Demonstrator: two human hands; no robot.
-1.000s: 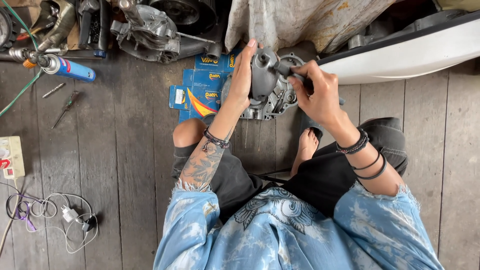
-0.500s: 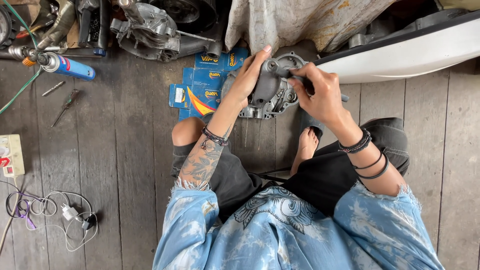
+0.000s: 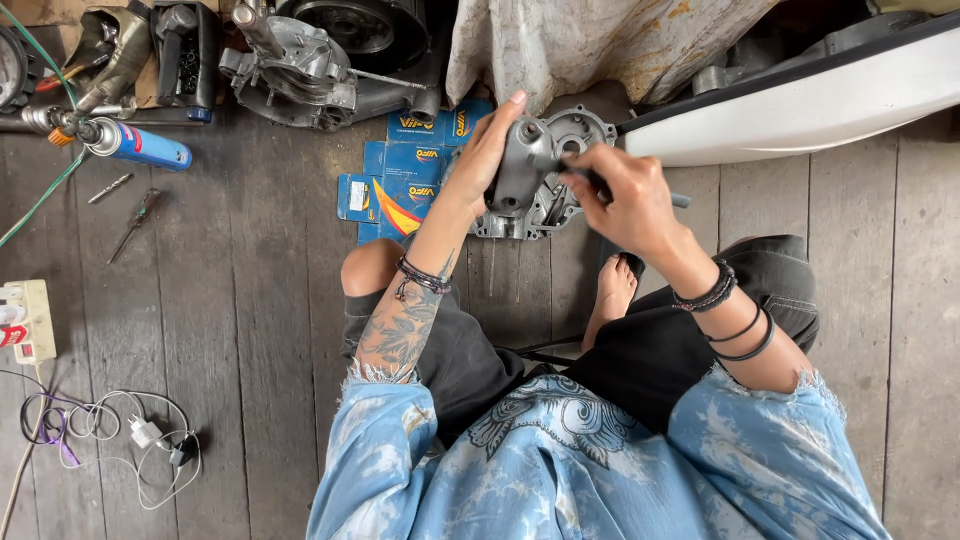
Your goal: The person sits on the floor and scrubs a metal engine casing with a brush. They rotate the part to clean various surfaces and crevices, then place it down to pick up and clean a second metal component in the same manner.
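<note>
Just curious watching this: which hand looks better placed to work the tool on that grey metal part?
Probably the right hand: it grips the dark tool against the grey metal cover, which the left hand holds.

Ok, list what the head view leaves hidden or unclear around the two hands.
- Tool in the right hand: the fist covers most of it and its tip is blurred.
- Grey metal cover in the left hand: the palm hides its near side.
- Engine casing on the floor: both hands cover most of it.
- Blue cardboard box: partly under the left forearm.
</note>
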